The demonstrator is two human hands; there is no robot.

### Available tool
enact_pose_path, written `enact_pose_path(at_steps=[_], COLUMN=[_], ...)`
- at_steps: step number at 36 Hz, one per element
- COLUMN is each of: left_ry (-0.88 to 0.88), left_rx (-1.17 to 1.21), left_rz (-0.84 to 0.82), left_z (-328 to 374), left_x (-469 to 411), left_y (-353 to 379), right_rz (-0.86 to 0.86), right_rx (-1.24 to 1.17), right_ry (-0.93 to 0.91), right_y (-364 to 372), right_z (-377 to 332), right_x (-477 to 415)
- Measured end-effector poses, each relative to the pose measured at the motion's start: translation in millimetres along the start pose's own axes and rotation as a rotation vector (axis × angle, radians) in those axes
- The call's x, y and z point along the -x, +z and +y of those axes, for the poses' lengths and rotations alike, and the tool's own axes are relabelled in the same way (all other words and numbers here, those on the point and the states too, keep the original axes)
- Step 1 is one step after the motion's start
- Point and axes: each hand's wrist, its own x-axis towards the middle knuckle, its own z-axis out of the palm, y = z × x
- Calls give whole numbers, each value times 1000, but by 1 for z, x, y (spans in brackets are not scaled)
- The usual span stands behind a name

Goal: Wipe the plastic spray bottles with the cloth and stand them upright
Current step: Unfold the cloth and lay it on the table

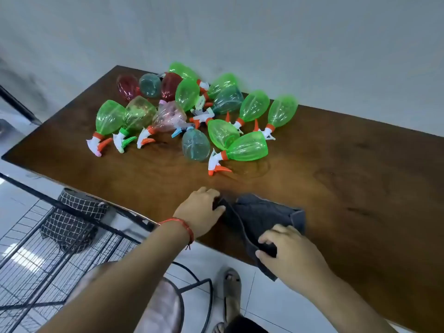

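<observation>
Several plastic spray bottles lie on their sides in a heap at the far left of the brown table (348,179). Most are green, a few are red, teal or pink. The closest is a green bottle (247,147) with a white and orange trigger pointing towards me. A dark grey cloth (262,215) lies crumpled at the table's near edge, partly hanging over it. My left hand (200,211) pinches the cloth's left corner. My right hand (286,251) grips its lower edge. Both hands are well short of the bottles.
A grey wall runs behind the table. A black wire rack (36,255) with a checked fabric basket (72,219) stands to the left below the table. A round stool (163,306) and my sandalled foot (231,294) are on the white tiled floor.
</observation>
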Motion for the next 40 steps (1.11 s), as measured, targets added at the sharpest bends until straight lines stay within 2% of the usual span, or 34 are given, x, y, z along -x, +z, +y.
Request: enact_pose_path(at_steps=[4, 6, 11, 14, 22, 27, 33, 40], left_ry=[60, 78, 93, 118, 113, 74, 15, -41], left_rx=[48, 155, 500, 588, 586, 505, 497, 475], left_rz=[31, 40, 150, 252, 519, 677, 777, 798], left_z=[-5, -9, -26, -31, -49, -66, -95, -119], left_x=[-11, -11, 6, 25, 50, 47, 28, 8], left_y=[-3, -10, -45, -74, -153, -194, -234, -245], right_rz=[-126, -151, -140, -127, 51, 84, 209, 105], right_rx=[34, -10, -230, -296, -454, -523, -572, -576], right_ry=[-23, -28, -38, -111, -329, -409, -497, -530], right_y=[-9, -21, -56, -75, -112, -129, -142, -130], right_z=[-3, -12, -29, -44, -81, -103, -132, -153], right_x=[-18, -27, -52, -65, -103, -132, -171, -198])
